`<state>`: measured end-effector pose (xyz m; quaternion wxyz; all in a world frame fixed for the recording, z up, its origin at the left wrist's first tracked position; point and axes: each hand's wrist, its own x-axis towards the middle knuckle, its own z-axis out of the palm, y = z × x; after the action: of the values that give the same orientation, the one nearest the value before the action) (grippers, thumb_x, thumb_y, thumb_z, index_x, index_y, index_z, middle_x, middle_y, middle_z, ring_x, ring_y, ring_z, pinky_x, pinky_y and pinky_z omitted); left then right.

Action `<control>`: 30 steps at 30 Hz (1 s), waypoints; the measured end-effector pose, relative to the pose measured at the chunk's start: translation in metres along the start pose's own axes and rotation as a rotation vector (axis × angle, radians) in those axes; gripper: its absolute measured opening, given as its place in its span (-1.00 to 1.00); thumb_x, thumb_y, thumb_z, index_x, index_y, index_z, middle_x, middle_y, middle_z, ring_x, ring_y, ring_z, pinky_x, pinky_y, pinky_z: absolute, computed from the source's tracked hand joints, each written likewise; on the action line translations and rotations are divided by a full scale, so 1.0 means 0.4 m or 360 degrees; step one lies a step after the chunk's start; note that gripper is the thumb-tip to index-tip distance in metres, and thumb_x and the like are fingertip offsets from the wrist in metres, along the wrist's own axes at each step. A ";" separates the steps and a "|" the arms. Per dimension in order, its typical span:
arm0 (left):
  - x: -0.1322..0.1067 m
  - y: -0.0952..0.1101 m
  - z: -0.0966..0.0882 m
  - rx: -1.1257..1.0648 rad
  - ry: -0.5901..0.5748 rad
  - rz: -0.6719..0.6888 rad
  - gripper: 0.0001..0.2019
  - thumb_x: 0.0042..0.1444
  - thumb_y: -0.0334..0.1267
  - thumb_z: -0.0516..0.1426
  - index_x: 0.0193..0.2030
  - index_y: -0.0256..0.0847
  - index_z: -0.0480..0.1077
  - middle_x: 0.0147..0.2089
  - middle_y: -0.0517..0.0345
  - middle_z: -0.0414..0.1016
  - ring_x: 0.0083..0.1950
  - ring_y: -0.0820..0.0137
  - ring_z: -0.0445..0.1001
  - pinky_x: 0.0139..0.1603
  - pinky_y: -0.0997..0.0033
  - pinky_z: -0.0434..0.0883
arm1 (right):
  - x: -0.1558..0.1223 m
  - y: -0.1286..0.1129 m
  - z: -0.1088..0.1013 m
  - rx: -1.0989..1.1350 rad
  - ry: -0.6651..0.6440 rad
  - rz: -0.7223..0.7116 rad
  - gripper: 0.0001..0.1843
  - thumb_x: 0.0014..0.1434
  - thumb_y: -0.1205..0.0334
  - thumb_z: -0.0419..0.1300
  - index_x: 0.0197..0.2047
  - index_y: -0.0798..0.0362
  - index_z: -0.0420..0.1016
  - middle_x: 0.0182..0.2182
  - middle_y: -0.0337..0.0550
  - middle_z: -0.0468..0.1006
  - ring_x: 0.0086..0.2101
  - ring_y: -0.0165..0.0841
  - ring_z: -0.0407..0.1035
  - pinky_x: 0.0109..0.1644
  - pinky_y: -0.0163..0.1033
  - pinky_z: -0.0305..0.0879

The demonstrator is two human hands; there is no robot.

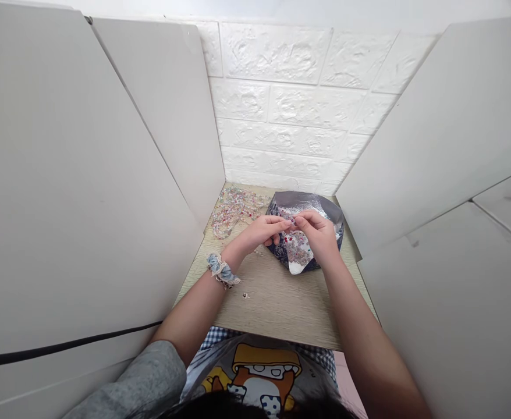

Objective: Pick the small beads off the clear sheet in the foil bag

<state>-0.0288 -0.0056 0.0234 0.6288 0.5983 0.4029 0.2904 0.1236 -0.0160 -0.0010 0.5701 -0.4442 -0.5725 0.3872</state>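
My left hand (262, 233) and my right hand (319, 233) meet above a dark blue patterned pouch with a silvery lining (303, 203), their fingertips pinching a tiny bead-like piece (291, 220). Below my right hand lies a white piece of paper or fabric dotted with small beads (298, 253), resting on the pouch. Loose strands of pale multicoloured beads (233, 212) lie on the table to the left of my left hand, not touching it. A frilled blue scrunchie (222, 270) circles my left wrist.
The light wood-grain tabletop (277, 297) is narrow, with a few small bits (245, 295) near its middle. Tall white panels (85, 174) stand along both sides, and a white brick-textured wall (281, 105) closes the back.
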 end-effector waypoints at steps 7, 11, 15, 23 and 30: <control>-0.001 -0.001 -0.002 0.0080 -0.0035 -0.0049 -0.66 -0.07 -0.01 0.06 -0.38 -0.30 0.39 -0.69 0.28 0.21 -0.68 0.65 0.10 -0.69 0.63 -0.02 | 0.008 -0.014 -0.016 0.0858 0.0220 0.0413 -0.84 -0.03 0.17 0.18 -0.43 0.04 0.27 -0.66 -0.37 0.35 -0.63 -0.51 0.28 -0.48 -0.37 0.34; -0.001 -0.002 -0.004 0.0075 -0.0056 -0.0022 -0.65 -0.06 0.00 0.05 -0.40 -0.31 0.38 -0.68 0.27 0.19 -0.66 0.65 0.11 -0.67 0.63 0.00 | 0.017 -0.023 -0.028 0.1108 0.0446 0.0617 -0.95 0.07 0.31 0.05 -0.41 0.06 0.22 -0.53 -0.22 0.49 -0.53 -0.47 0.40 -0.41 -0.37 0.38; -0.001 -0.001 -0.005 -0.0006 -0.0043 0.0023 -0.65 -0.08 0.00 0.06 -0.43 -0.31 0.37 -0.58 0.23 0.27 -0.64 0.67 0.14 -0.67 0.62 -0.01 | 0.026 -0.012 -0.033 0.1031 0.0602 0.0489 -0.93 0.11 0.33 -0.03 -0.42 0.06 0.17 -0.35 -0.12 0.51 -0.30 -0.43 0.42 -0.21 -0.29 0.35; -0.001 0.001 -0.005 -0.0142 -0.0012 0.0059 -0.69 -0.11 -0.04 0.09 -0.47 -0.32 0.33 -0.48 0.20 0.29 -0.63 0.68 0.16 -0.68 0.60 -0.05 | 0.011 -0.009 -0.031 -0.0143 0.0945 -0.0248 -0.83 0.12 0.11 -0.05 -0.36 0.05 0.18 0.00 -0.04 0.29 0.04 -0.36 0.15 0.10 -0.08 0.01; -0.003 0.005 -0.002 -0.0148 -0.0114 0.0060 -0.71 -0.08 -0.06 0.06 -0.46 -0.32 0.33 -0.61 0.30 0.14 -0.69 0.70 0.01 -0.68 0.56 -0.15 | -0.011 -0.016 0.009 -0.0168 0.0183 -0.0247 -0.73 0.09 0.04 0.02 -0.18 0.00 0.23 -0.02 -0.05 0.31 -0.03 -0.32 0.21 0.00 -0.16 0.14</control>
<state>-0.0297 -0.0061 0.0258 0.6644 0.5860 0.3548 0.2989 0.1193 -0.0219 0.0035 0.6060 -0.4495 -0.5912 0.2850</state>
